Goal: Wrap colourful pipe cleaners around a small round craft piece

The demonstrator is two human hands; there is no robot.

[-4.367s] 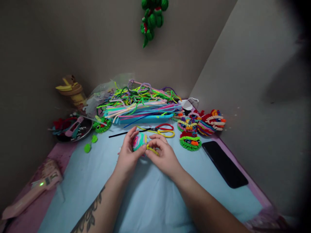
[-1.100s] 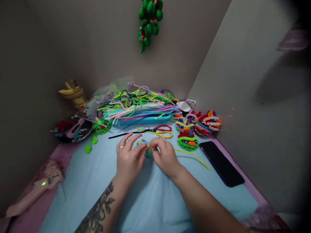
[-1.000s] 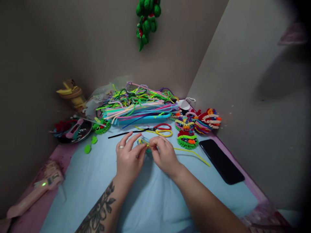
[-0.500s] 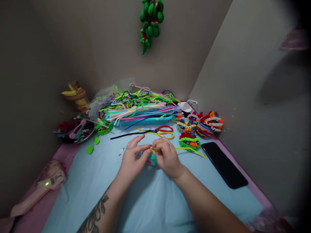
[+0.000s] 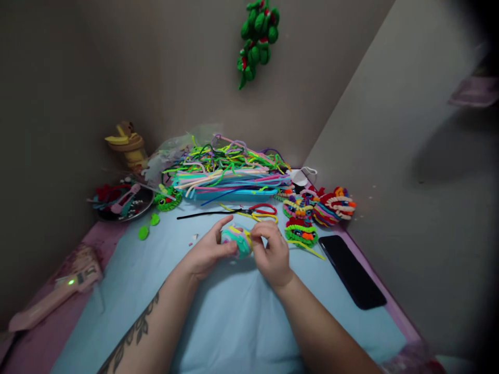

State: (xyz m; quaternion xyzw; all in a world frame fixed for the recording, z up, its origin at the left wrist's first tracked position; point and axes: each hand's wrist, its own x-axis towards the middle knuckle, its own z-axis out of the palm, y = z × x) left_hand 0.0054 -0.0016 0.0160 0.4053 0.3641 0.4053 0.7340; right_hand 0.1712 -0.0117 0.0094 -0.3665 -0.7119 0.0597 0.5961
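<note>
Between my hands is a small teal, pink and yellow pipe cleaner craft piece (image 5: 242,244). My left hand (image 5: 212,249) is closed around its left side, with the thumb across the front. At its right edge my right hand (image 5: 271,249) pinches a yellow pipe cleaner (image 5: 307,249), whose free end trails out to the right over the cloth. The exact spot under my right fingertips is hidden. Just beyond my hands lie scissors (image 5: 265,212) with red and yellow handles, beside a black pipe cleaner (image 5: 206,213).
A blue tray (image 5: 234,195) heaped with colourful pipe cleaners stands at the back. Finished fuzzy pieces (image 5: 302,234) and a phone (image 5: 353,272) lie to the right. On the left are a pink glue gun (image 5: 58,298), a dark bowl (image 5: 136,205) and a green fuzzy piece (image 5: 167,199).
My left hand has turned and shifted slightly left, so more of the craft piece shows. My right hand keeps its pinch at the right side. The camera view has shifted a little.
</note>
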